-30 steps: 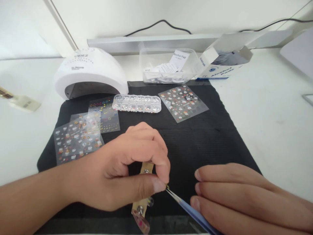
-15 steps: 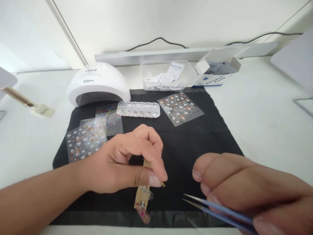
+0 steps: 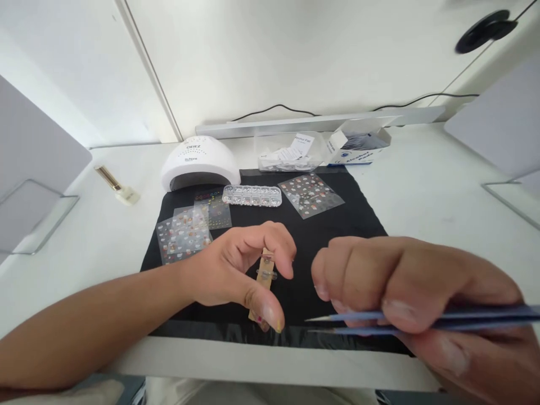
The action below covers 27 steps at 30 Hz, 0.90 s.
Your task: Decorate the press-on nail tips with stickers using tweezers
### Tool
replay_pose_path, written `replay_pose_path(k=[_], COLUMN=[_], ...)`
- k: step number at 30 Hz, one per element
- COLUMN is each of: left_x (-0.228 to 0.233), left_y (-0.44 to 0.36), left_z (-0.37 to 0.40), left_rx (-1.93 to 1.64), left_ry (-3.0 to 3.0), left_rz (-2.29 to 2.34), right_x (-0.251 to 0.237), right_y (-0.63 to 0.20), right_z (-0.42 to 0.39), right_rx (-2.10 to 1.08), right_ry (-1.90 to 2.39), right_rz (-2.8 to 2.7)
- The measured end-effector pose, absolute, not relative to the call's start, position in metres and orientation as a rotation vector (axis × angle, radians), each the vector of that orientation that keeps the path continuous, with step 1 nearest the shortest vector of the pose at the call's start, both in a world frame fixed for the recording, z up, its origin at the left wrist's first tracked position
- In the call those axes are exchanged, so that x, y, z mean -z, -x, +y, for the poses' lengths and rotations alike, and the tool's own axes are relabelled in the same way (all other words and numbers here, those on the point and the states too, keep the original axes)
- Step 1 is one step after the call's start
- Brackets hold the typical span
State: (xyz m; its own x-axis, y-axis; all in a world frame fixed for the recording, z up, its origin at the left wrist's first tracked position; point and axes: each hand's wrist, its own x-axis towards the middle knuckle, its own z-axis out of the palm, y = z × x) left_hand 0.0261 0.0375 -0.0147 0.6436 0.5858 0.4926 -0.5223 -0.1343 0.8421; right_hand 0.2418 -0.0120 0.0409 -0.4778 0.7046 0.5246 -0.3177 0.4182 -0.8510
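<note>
Left hand (image 3: 230, 270) curled over stick (image 3: 264, 281) with clear nail tips, fingers loosely closed, thumb and forefinger touching it, above black mat (image 3: 358, 225). Right hand (image 3: 405, 292) pinched firmly on blue tweezers (image 3: 379, 323), points toward stick, slightly apart. Sticker sheets (image 3: 311, 194) and lamp (image 3: 198, 163) behind on bench (image 3: 442, 185).

Lamp: white nail lamp (image 3: 199, 163), far-left edge of black mat (image 3: 358, 216).
Gem box: clear (image 3: 252, 195), mid-far.
Sticker sheets: one right (image 3: 311, 194), others left (image 3: 183, 239).
Pads box (image 3: 358, 147): far right.
</note>
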Motion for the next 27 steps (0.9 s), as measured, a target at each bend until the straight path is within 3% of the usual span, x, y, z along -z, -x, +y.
replay_pose_path(k=[5, 12, 20, 27], left_x=[0.012, 0.011, -0.021, -0.033], left_y=[-0.028, -0.023, -0.014, -0.02], left_z=[0.041, 0.054, 0.04, 0.032], left_rx=[-0.791, -0.558, -0.284, -0.193], left_ry=[-1.337, -1.278, -1.22, -1.29], left_rz=[-0.073, -0.103, 0.328, 0.397], right_x=[-0.03, -0.032, -0.033, -0.037], right_y=[-0.238, -0.234, -0.231, -0.225], right_z=[-0.007, -0.011, -0.011, -0.006], right_rx=[-1.471, -1.495, -1.531, -1.625], right_ry=[0.281, 0.33, 0.472, 0.394], right_rz=[-1.579, -1.557, -1.558, -1.686])
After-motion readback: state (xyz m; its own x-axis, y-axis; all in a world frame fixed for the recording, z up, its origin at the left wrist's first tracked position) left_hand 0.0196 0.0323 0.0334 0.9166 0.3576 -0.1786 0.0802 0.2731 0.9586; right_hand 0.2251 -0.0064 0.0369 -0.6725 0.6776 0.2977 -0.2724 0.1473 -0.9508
